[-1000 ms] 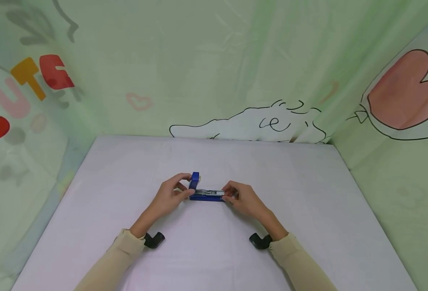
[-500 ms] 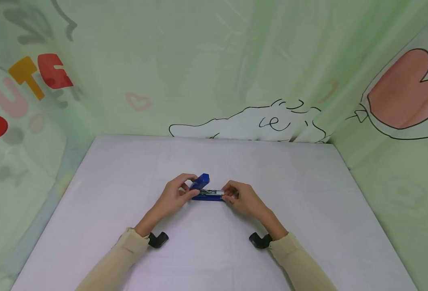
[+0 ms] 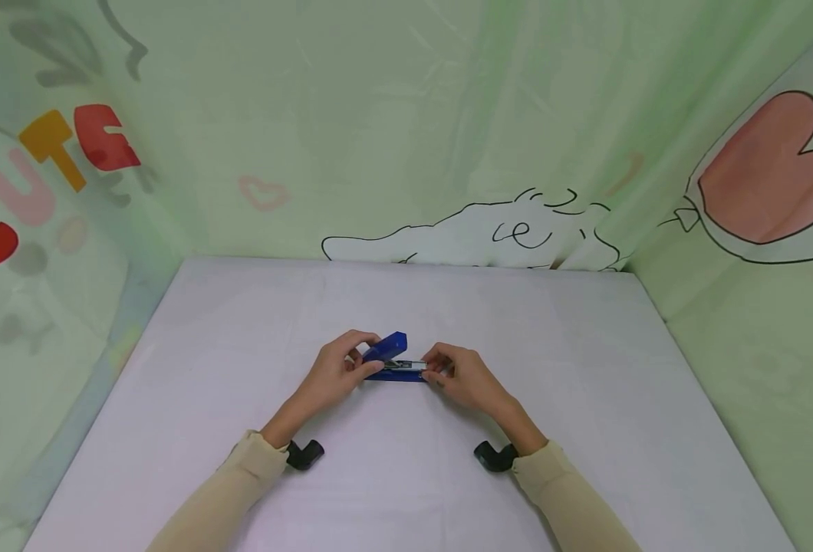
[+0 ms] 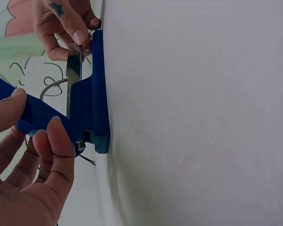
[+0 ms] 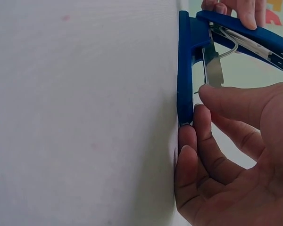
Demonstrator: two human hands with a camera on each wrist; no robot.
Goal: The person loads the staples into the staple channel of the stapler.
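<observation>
A blue stapler lies lengthwise on the white-covered table, its top lid swung up and tilted over the base. My left hand pinches the lid between thumb and fingers near the hinge end. At the other end, my right hand grips the front of the stapler, thumb at the tip of the metal staple channel and fingers against the end of the blue base. A bent metal rod runs between channel and lid. The channel's tip is hidden behind the right thumb.
The white tablecloth reaches back to a pale green curtain with printed drawings, which also hangs at both sides. Dark wrist-worn devices stick out by each cuff, one at the left and one at the right.
The stapler lid has swung down to the right, from nearly upright to a low slant over the base. My left hand has moved slightly right with it; the right hand has stayed put.
</observation>
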